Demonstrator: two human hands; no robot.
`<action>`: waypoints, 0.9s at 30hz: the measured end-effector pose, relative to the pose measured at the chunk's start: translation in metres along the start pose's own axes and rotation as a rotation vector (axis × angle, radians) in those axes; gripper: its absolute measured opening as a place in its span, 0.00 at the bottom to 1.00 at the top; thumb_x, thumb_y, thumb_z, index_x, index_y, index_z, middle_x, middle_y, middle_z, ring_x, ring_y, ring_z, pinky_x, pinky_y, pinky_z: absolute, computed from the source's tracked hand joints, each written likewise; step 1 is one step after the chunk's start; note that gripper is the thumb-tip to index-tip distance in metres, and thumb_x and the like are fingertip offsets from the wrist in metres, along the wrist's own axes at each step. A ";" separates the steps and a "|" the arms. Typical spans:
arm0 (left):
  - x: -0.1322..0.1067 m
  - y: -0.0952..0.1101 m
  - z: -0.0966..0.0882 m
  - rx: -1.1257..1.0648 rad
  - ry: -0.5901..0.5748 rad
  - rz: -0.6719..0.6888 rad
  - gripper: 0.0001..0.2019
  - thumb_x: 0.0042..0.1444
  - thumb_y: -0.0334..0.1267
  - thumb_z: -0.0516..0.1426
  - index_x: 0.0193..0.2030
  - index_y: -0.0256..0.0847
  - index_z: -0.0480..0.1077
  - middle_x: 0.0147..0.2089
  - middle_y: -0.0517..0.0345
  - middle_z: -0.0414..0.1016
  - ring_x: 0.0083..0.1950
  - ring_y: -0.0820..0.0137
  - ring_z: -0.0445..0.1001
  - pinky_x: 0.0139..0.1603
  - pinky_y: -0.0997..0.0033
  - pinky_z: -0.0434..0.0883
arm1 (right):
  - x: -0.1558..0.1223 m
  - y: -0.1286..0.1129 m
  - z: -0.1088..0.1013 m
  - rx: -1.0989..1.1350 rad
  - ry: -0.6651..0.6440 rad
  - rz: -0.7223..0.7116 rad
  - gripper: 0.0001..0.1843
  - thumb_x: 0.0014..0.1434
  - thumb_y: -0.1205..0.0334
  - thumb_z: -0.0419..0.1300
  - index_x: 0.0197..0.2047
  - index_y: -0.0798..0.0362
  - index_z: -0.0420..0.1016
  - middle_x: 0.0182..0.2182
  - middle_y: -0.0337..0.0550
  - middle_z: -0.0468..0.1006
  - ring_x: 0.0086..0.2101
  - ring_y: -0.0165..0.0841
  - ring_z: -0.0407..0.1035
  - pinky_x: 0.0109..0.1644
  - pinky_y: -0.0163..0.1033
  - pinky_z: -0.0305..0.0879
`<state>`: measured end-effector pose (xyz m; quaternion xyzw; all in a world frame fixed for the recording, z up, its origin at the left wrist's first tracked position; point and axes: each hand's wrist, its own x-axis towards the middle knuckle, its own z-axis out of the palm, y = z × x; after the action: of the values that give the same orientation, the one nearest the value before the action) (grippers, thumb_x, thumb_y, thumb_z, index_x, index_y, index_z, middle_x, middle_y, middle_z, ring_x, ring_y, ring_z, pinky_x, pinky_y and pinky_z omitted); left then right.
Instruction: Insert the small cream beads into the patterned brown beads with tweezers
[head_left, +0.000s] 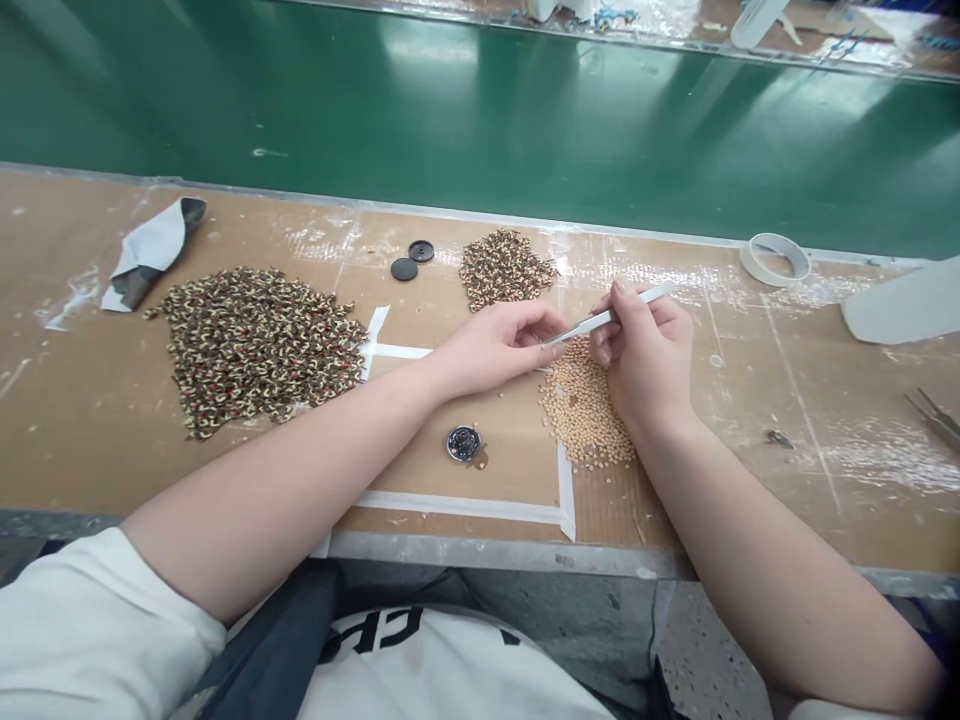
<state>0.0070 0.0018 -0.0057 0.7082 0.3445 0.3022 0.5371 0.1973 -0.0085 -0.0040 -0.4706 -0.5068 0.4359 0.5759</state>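
My right hand (651, 350) grips a pair of slim silver tweezers (600, 320), angled down to the left. Their tip meets the fingertips of my left hand (499, 345), whose thumb and fingers are pinched together. Whatever sits between those fingers is too small to make out. Below both hands spreads a pile of small tan discs (589, 420). A small round dish with dark, shiny contents (463, 443) stands nearer to me, a brown smear beside it. Behind my left hand lies a small heap of dark and cream pieces (504, 268).
A larger heap of similar dark and cream pieces (262, 345) lies at left, near a folded grey-white scrap (156, 250). Two black round caps (405, 269) lie farther back. At right are a tape roll (775, 260), a white translucent container (904, 303) and another metal tool (934, 415).
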 end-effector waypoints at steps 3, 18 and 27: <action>0.000 0.000 0.000 0.014 0.000 -0.006 0.13 0.63 0.44 0.61 0.49 0.37 0.76 0.44 0.54 0.80 0.42 0.73 0.75 0.44 0.72 0.70 | -0.001 0.000 0.000 -0.028 -0.006 -0.010 0.22 0.65 0.41 0.63 0.31 0.51 0.72 0.19 0.32 0.65 0.16 0.25 0.57 0.19 0.33 0.52; -0.001 0.003 0.000 0.014 -0.001 -0.015 0.13 0.64 0.45 0.60 0.47 0.38 0.75 0.45 0.55 0.79 0.41 0.75 0.72 0.43 0.73 0.68 | -0.001 0.000 0.001 -0.023 -0.007 -0.008 0.21 0.65 0.42 0.64 0.32 0.51 0.73 0.19 0.33 0.66 0.17 0.25 0.57 0.19 0.33 0.53; -0.001 0.002 0.001 0.029 0.000 -0.003 0.11 0.64 0.42 0.60 0.47 0.37 0.76 0.45 0.55 0.79 0.41 0.75 0.72 0.43 0.73 0.68 | -0.003 -0.002 0.002 0.012 -0.004 0.025 0.20 0.64 0.44 0.65 0.31 0.52 0.74 0.19 0.33 0.67 0.16 0.25 0.57 0.19 0.34 0.53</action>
<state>0.0075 0.0006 -0.0035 0.7151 0.3501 0.2965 0.5274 0.1952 -0.0113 -0.0027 -0.4725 -0.4995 0.4471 0.5721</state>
